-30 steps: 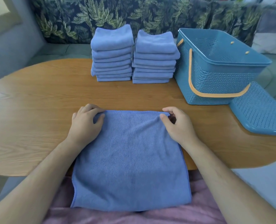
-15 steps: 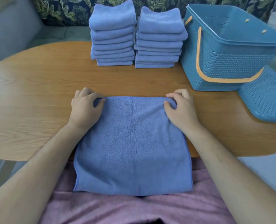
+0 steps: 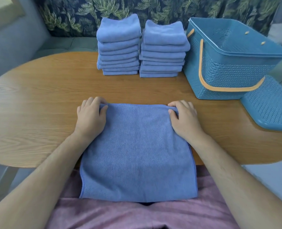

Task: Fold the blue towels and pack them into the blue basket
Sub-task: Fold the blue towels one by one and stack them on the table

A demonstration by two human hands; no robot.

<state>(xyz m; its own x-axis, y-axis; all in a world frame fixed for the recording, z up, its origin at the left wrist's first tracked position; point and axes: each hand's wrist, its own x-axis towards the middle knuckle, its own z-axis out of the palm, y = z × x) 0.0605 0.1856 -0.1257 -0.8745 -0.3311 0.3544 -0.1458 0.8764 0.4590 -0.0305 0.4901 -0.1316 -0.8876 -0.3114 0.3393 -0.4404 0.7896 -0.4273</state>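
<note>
The flat blue microfibre towel (image 3: pixel 137 146), draped over the near edge of the oval wooden surface (image 3: pixel 38 113) onto the lap, looks light, limp and unslippery, best held at its far corners, which the left hand (image 3: pixel 91 118) and right hand (image 3: pixel 184 119) each pinch with curled fingers.

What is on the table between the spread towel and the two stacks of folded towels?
Nothing: in the head view, only bare wooden table separates the spread towel from the stacks.
</note>
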